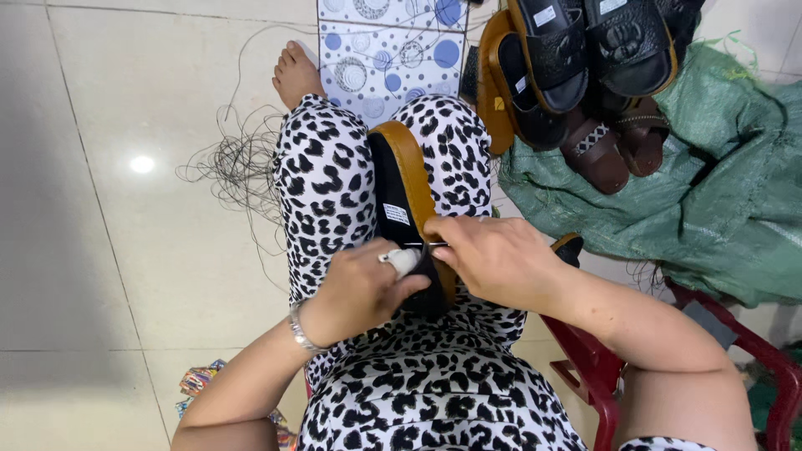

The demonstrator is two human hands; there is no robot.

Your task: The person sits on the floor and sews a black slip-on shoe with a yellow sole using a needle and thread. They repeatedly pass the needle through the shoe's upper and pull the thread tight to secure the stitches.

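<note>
Far left there's a tangle of dark thread (242, 163) lying loose on the tiled floor (125, 250). Then the left hand (359, 288), grip closed around the near end of a black sandal (401, 209) with a tan sole, a white wrap on one finger. The sandal stands on edge between the knees, on spotted trousers. The right hand (493, 259) is closed, pinching a thin needle (422, 245) against the sole edge. Further right, a pile of sandals (576, 75) sits on a green sack (710, 192), next to a red stool (601, 367).
</note>
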